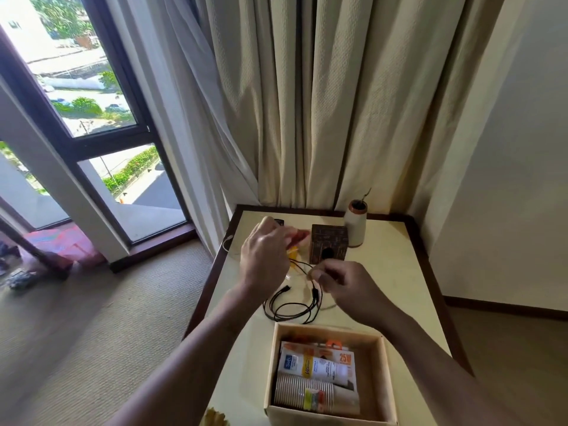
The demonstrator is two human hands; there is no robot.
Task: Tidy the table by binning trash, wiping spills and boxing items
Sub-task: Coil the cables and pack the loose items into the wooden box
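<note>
A black cable (292, 305) lies looped on the cream table (393, 272), just beyond an open cardboard box (378, 379). The box holds a stack of paper cups (302, 392), a white tube (316, 367) and an orange-printed packet (345, 358). My right hand (347, 287) hovers over the far end of the cable with fingers curled, pinching the cable's upper strand. My left hand (264, 256) is raised above the table with its fingers bent round a clear wrapper with yellow print (293, 256). A pinkish item (299, 235) shows blurred behind its fingers.
A dark carved wooden box (329, 242) with a round hole and a white vase with a brown rim (355, 222) stand at the table's far edge. Curtains (307, 103) hang behind. A window (76, 87) and carpet (92, 318) lie to the left. Something yellow (215, 418) sits at the near edge.
</note>
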